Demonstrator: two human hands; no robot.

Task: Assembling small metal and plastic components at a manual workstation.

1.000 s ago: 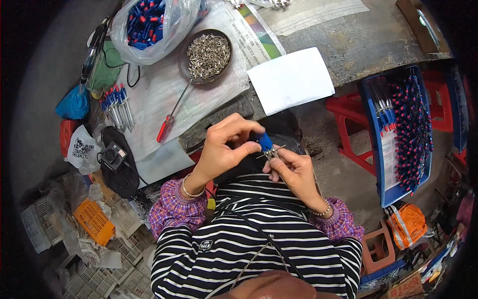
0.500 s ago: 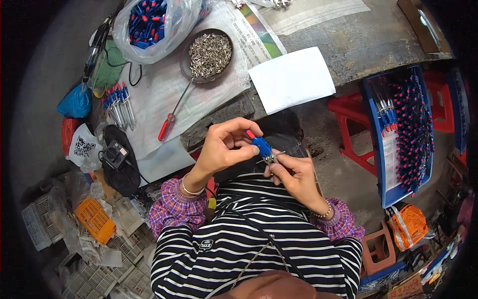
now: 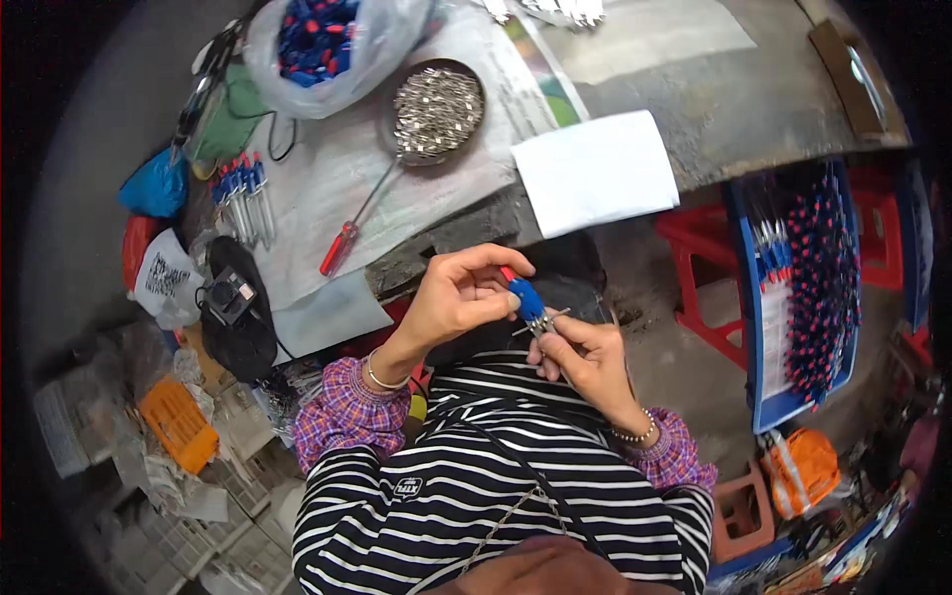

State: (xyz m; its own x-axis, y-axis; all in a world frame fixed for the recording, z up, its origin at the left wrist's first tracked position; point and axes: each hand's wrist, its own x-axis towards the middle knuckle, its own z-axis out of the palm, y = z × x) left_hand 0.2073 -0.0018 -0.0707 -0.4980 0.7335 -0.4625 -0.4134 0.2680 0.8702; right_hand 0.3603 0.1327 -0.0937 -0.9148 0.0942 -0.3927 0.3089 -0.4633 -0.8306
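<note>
Over my lap, my left hand [image 3: 461, 297] pinches a small blue plastic handle [image 3: 526, 297] with a red end. Its fingers are closed round the red end and upper part, with the thumb on the blue body. My right hand [image 3: 585, 355] grips the metal end of the same piece between thumb and fingers. Thin metal bits stick out crosswise at that end; their exact shape is too small to make out. Beyond my hands, on the bench, a round pan [image 3: 482, 127] holds many small metal pieces. A screwdriver [image 3: 339, 249] with a red handle lies with its shaft tip at the pan.
A clear plastic bag [image 3: 372, 84] of blue-and-red handles stands at the far left. Several finished-looking pieces [image 3: 244, 203] lie beside it. White paper [image 3: 595, 174] rests at the bench edge. On the right, a blue tray [image 3: 770, 405] of similar pieces sits over red stools [image 3: 694, 233].
The whole view has shifted slightly, with bench things appearing a bit lower and to the right. Both hands keep their hold on the blue handle piece, which looks turned a little.
</note>
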